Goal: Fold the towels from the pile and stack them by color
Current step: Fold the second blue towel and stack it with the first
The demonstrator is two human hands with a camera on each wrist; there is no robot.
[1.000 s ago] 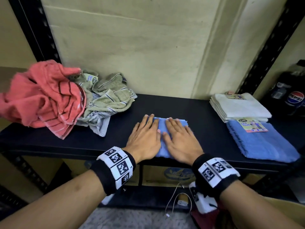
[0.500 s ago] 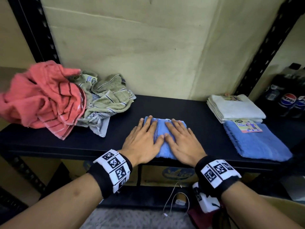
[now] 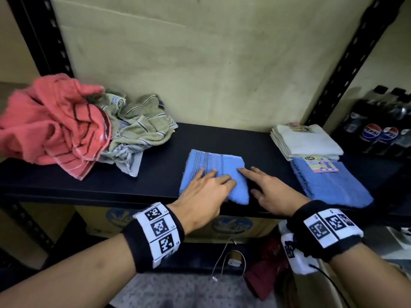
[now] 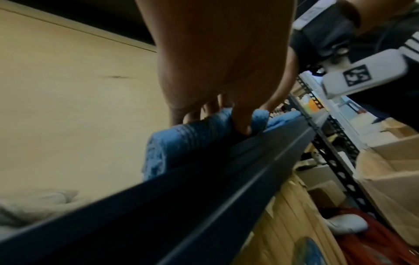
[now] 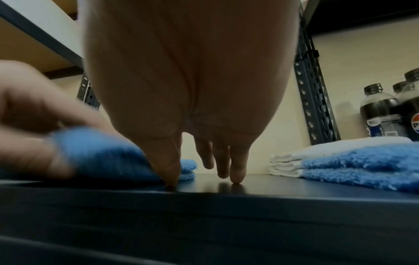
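Note:
A small folded blue towel (image 3: pixel 213 165) lies at the middle of the black shelf (image 3: pixel 155 174). My left hand (image 3: pixel 211 185) lies over its front half; in the left wrist view the thumb (image 4: pixel 242 125) digs in at the front edge with the fingers on top, so it pinches the towel (image 4: pixel 181 143). My right hand (image 3: pixel 262 183) is beside the towel's right edge, fingers straight, their tips on the bare shelf (image 5: pixel 294 186), index tip at the towel's corner. A folded blue towel (image 3: pixel 331 187) and folded white towels (image 3: pixel 311 143) lie at the right.
An unfolded pile sits at the left: a coral striped towel (image 3: pixel 55 127) and green striped towels (image 3: pixel 144 127). Pepsi bottles (image 3: pixel 378 130) stand at the far right behind the stacks. Black uprights frame the shelf; boxes and cables lie below it.
Both hands lay flat on the blue towel. Now my right hand has slid off to the right onto the shelf, and my left hand has shifted to the towel's front edge.

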